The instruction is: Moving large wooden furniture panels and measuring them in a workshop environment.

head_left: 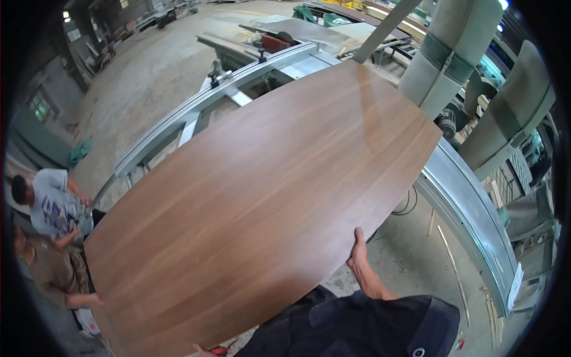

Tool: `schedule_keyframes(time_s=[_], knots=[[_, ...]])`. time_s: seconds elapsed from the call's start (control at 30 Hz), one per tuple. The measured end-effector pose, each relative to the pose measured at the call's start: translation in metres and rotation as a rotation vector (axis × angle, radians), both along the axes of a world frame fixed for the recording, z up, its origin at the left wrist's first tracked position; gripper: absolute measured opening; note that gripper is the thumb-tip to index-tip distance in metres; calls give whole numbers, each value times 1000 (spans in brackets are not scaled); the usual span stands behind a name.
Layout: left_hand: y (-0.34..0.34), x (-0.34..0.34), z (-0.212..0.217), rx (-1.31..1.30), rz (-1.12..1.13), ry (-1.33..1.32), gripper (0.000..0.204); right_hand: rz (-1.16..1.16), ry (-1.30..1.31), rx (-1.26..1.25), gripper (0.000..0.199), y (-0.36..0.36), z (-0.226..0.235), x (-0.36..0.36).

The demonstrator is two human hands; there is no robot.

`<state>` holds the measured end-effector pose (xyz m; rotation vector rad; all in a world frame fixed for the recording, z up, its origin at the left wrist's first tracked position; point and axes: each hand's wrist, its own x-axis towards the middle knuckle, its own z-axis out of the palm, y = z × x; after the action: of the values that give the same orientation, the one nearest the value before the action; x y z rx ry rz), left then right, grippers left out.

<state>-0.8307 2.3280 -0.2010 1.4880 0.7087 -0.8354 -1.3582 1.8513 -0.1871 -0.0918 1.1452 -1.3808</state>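
A large brown wood-grain panel (256, 196) stretches across the view from lower left to upper right. At its near edge, my right hand (358, 254) grips it, thumb on top and fingers out of sight underneath. Only a small part of my left hand (203, 351) shows at the bottom, its thumb over the same edge; the rest is cut off. Just beside it lies a red object (219, 351), too little of it visible to name. At the panel's left end, a co-worker in brown (53, 268) has one hand at the edge.
Under the panel's far side runs a metal machine frame with a sliding rail (172, 122). A grey metal table (470, 208) curves along the right. Large dust-collector bags (455, 44) stand behind it. A second person in a white shirt (53, 196) is at far left. Wood strips (455, 268) lie on the floor.
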Motion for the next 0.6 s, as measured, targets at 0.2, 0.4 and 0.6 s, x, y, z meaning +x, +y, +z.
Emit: schedule_keyframes(time_s=[0.2,0.4,0.6], knots=[[-128,-89,132,256,23,7,50,-33,85,60,64,19,17,-39],[-138,-91,141,267,-17,23,55,-35,69,17,66,-10,39,-33],[-141,-95,143,261,-91,27,60,-43,102,-1,62,-17,42,-25]])
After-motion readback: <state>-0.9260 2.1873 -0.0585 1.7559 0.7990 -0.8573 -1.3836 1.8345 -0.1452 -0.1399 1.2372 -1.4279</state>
